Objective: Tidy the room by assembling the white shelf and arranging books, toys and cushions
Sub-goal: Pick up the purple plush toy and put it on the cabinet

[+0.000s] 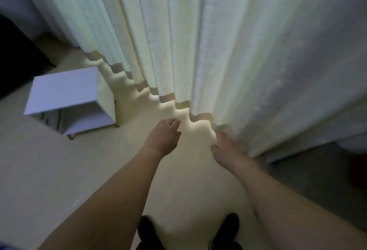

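While both arms reached forward over the floor point(59, 170), the left hand point(163, 136) hung loose-fingered, holding nothing. The right hand point(225, 146) touched the curtain point(218, 51) at its hem; whether it gripped the cloth could not be told. The shelf point(65, 92) stood at left, near the curtain, well apart from both hands.

One white shelf point(65, 92), one curtain point(198, 41), two hands: left point(164, 136), right point(226, 148).

dim, soft-focus view (edges bowed); daylight glows under the curtain point(198, 41)
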`<act>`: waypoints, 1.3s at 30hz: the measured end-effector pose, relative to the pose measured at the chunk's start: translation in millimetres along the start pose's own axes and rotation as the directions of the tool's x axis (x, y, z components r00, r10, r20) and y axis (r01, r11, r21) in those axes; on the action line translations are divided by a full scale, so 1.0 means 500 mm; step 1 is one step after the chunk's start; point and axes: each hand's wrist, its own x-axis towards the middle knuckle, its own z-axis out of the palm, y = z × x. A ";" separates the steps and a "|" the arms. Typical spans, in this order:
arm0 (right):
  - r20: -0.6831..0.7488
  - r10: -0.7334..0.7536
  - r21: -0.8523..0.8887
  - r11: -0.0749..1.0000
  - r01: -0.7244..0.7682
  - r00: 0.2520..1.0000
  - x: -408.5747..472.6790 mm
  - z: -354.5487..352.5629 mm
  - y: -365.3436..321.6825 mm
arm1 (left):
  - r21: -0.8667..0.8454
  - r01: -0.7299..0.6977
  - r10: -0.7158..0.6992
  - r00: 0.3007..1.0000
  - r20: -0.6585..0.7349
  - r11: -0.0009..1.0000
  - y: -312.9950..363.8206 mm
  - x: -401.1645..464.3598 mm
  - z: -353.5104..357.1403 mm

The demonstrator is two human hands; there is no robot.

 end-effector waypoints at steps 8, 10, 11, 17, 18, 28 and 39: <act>0.101 -0.238 -0.083 0.966 0.246 0.966 0.031 0.156 -0.389 | -0.086 0.256 -0.263 0.961 -0.083 0.963 -0.393 -0.179 -0.117; 0.128 -0.282 -0.110 0.949 0.296 0.951 0.043 0.184 -0.459 | -0.111 0.308 -0.317 0.945 -0.083 0.945 -0.458 -0.211 -0.130; 0.148 -0.295 -0.126 0.941 0.314 0.944 0.051 0.200 -0.495 | -0.126 0.331 -0.343 0.935 -0.088 0.935 -0.491 -0.227 -0.136; 0.261 -0.386 -0.162 0.886 0.434 0.885 0.120 0.286 -0.675 | -0.194 0.458 -0.476 0.877 -0.058 0.867 -0.657 -0.277 -0.163; 0.277 -0.401 -0.168 0.875 0.455 0.873 0.139 0.298 -0.706 | -0.200 0.476 -0.495 0.867 -0.056 0.857 -0.690 -0.278 -0.170; 0.391 -0.517 -0.187 0.765 0.616 0.761 0.332 0.392 -1.028 | -0.219 0.616 -0.641 0.764 -0.065 0.756 -1.007 -0.243 -0.276; 0.492 -0.502 -0.272 0.688 0.673 0.712 0.406 0.545 -1.357 | -0.271 0.677 -0.714 0.697 -0.064 0.685 -1.334 -0.317 -0.347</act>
